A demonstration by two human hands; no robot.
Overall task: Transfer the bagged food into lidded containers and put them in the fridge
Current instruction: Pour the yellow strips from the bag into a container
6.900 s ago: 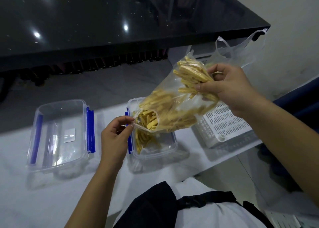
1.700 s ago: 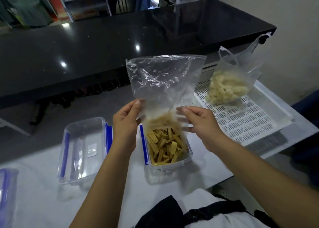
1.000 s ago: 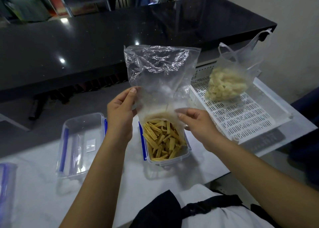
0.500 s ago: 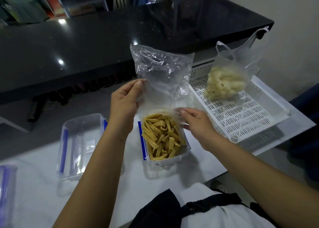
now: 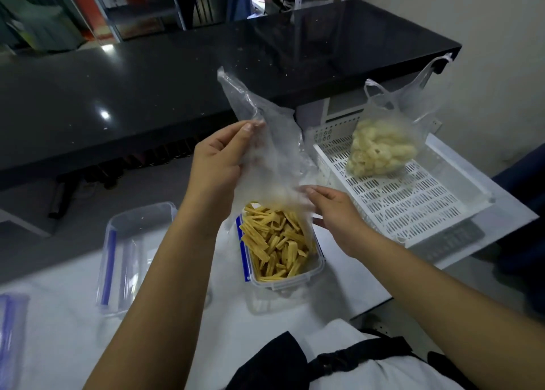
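White surface [image 5: 73,330]: both hands, left [image 5: 218,159] and right [image 5: 336,212], pinch empty bag [image 5: 265,141] over container [image 5: 280,248]; its far rim hidden.

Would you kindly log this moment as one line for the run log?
left hand: grips empty bag | right hand: pinches bag mouth | container: full of yellow strips, no lid | second bag: in white tray
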